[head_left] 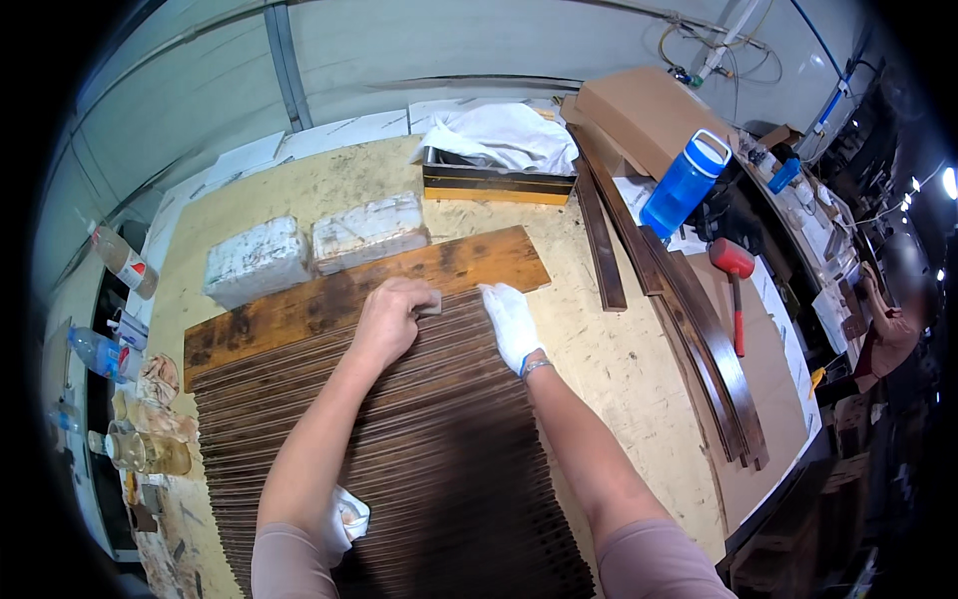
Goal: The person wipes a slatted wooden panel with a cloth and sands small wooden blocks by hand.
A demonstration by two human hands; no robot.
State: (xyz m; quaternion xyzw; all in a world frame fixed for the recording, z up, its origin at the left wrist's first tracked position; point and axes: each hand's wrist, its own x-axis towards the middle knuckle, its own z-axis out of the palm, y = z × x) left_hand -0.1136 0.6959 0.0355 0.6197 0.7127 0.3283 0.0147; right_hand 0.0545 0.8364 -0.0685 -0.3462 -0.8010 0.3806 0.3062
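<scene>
Where the two forearms meet at the far end of the work, the entry reads as follows.

Left hand (391, 317): bare, grip curled shut over a small pale sanding block (430, 302), which it presses onto the far end of the slat stack. Of the two hands it is the one on the block; the block lies just beyond its knuckles, toward the far side of the surface.

Right hand (511, 321): in a white glove, grip flat and open, fingers spread, holding nothing, resting on the slats just right of the block.

Slat stack (419, 449): many thin, dark brown wooden strips laid edge to edge, ridged, scorched-looking, with the long axis of each strip running left to right across the person's front. The stack reaches from near the person's body out to the hands.

Brown board (299, 304): wide, stained plank lying parallel to the strips, touching the stack's far edge.

White blocks (314, 250): two, just behind the board.

Surface (619, 349): pale, scuffed sheet.

Dark strips (699, 339): long loose lengths to the right, well apart from the hands.

Red mallet (734, 275): beside those strips.

Blue bottle (685, 183): upright, far right.

Tray with white cloth (499, 165): at the far edge.
</scene>
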